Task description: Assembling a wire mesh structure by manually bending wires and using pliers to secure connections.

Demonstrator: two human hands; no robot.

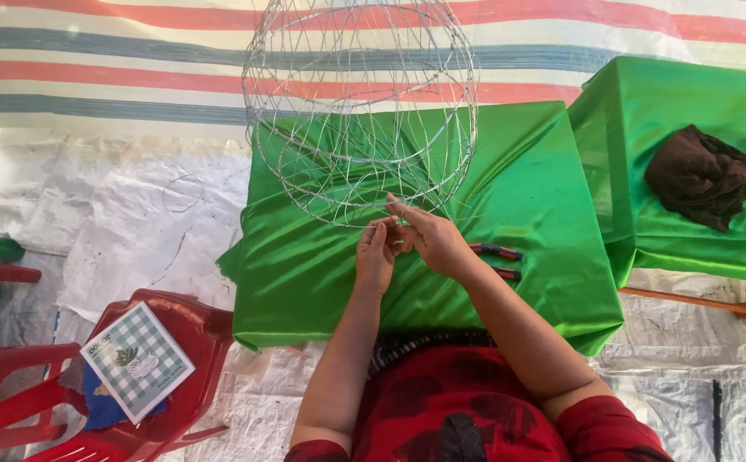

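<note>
I am working at the near rim of one wire frame (361,111) that is standing on my green-draped bench (510,197). My left hand (376,254) and right hand (428,235) are meeting there, fingers pinching its wire. Red-handled pliers (498,260) are lying just beside my right wrist. A second green bench (647,111) is carrying one brown cloth (702,175). One red chair (189,329) is holding a checked box (137,359).

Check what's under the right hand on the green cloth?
Red-and-black handles of a hand tool stick out from under the right hand and wrist, lying on the green cloth. The tool's head is covered by the hand, so its type can't be told.
</note>
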